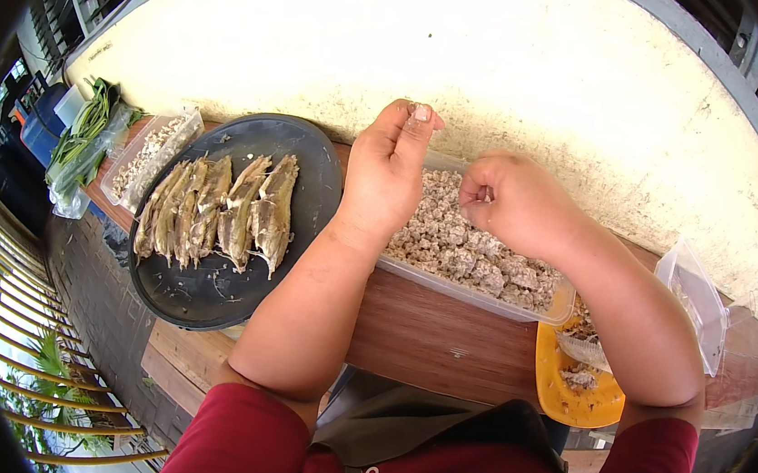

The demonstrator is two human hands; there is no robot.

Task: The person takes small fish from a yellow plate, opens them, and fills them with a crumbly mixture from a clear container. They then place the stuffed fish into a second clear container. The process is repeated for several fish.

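My left hand [389, 169] is raised in front of the wall, thumb pressed against the fingers. Small pale bits cling to its fingertips; whether it pinches something is too fine to see. To its right, my right hand [512, 201] hovers over a clear plastic container [475, 299], with thumb and fingers curled together. Any small thing inside that pinch is hidden. Crumbly greyish minced filling [466, 258], probably fish, heaps up in the container. Left of my left forearm, several flattened, golden-brown split fish [237, 219] lie side by side on a round black tray [316, 182].
An orange plate [552, 390] with fish scraps [580, 351] is partly behind my right forearm. Beyond it leans a clear plastic lid or box [694, 301]. At far left are a tub of pale crumbs [153, 160] and bagged green leaves [91, 133]. A wall [539, 67] backs the wooden table [437, 338].
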